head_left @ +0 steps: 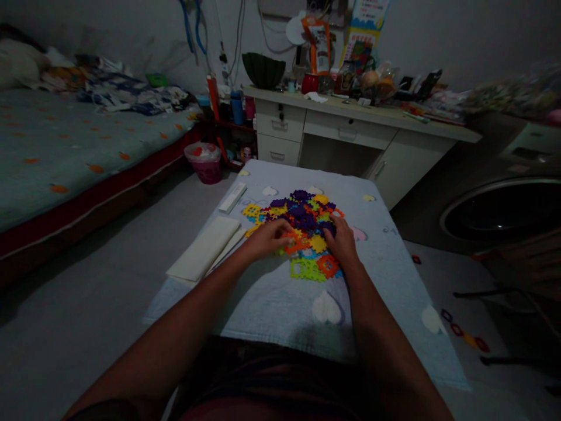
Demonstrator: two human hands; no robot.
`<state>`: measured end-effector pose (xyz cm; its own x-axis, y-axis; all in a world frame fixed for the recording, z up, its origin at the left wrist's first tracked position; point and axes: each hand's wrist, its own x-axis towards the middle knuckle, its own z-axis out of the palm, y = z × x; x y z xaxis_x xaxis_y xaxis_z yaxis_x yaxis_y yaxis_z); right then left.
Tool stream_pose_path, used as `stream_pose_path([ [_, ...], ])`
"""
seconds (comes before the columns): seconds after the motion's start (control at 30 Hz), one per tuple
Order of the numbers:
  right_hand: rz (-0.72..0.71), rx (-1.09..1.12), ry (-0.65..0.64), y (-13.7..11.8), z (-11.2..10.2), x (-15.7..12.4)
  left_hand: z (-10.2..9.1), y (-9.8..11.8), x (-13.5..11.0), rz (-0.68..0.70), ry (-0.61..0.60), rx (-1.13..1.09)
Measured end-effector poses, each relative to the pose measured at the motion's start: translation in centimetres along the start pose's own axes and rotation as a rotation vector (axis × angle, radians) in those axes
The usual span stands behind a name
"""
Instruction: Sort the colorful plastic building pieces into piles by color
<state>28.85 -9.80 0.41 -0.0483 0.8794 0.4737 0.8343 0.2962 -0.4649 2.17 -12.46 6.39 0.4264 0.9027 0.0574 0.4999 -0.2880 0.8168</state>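
Note:
A heap of plastic interlocking building tiles (302, 219) in purple, yellow, orange, green and blue lies on the cloth-covered table. At its near left side is my left hand (272, 237), fingers curled and thumb against an orange tile (298, 241). My right hand (343, 238) rests along the heap's right edge with thumb and fingers apart, beside a dark purple tile. Green tiles (307, 269) and an orange-red tile (328, 265) lie flat nearest to me. Dim light and the fingers hide some contact points.
A cream folded booklet (205, 248) and a slim white box (232, 197) lie on the table's left. Beyond stands a cluttered white desk (280, 120). A bed (131, 137) is left, a washing machine (504, 193) right. Several loose tiles (468, 339) lie on the floor.

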Motion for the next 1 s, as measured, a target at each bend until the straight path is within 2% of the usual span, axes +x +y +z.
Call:
stream_pose_path([
  [0.07,0.02,-0.037,0.015,0.1,-0.5,0.0,0.2,-0.5,0.8,0.018,0.245,0.18],
  [0.1,0.049,-0.071,0.027,0.2,-0.9,0.1,0.3,-0.7,1.0,-0.008,0.333,0.292],
  [0.13,0.093,-0.111,0.038,0.3,-1.3,0.1,0.4,-1.0,0.9,-0.06,0.372,0.386],
  [0.17,0.148,-0.154,0.044,0.5,-1.7,0.1,0.5,-1.3,0.7,-0.126,0.358,0.453],
  [0.27,0.305,-0.234,-0.013,0.9,-2.6,0.2,1.0,-2.0,-0.1,-0.291,0.201,0.542],
  [0.33,0.347,-0.239,-0.095,0.9,-2.8,0.3,1.3,-2.3,-0.4,-0.337,0.107,0.574],
  [0.43,0.342,-0.227,-0.193,0.4,-2.5,0.7,1.8,-2.1,0.2,-0.324,0.032,0.611],
  [0.57,0.392,-0.218,-0.255,-0.3,-2.0,1.4,1.9,-1.8,1.8,-0.262,-0.012,0.611],
  [0.67,0.429,-0.177,-0.288,-0.1,-1.7,2.2,1.5,-1.7,2.9,-0.264,-0.042,0.592],
  [0.8,0.372,-0.111,-0.337,0.1,-1.1,3.6,1.1,-1.4,4.0,-0.253,-0.051,0.572],
  [1.0,0.332,0.027,-0.41,-0.1,-0.9,4.7,1.9,-1.4,4.4,-0.237,-0.009,0.59],
])
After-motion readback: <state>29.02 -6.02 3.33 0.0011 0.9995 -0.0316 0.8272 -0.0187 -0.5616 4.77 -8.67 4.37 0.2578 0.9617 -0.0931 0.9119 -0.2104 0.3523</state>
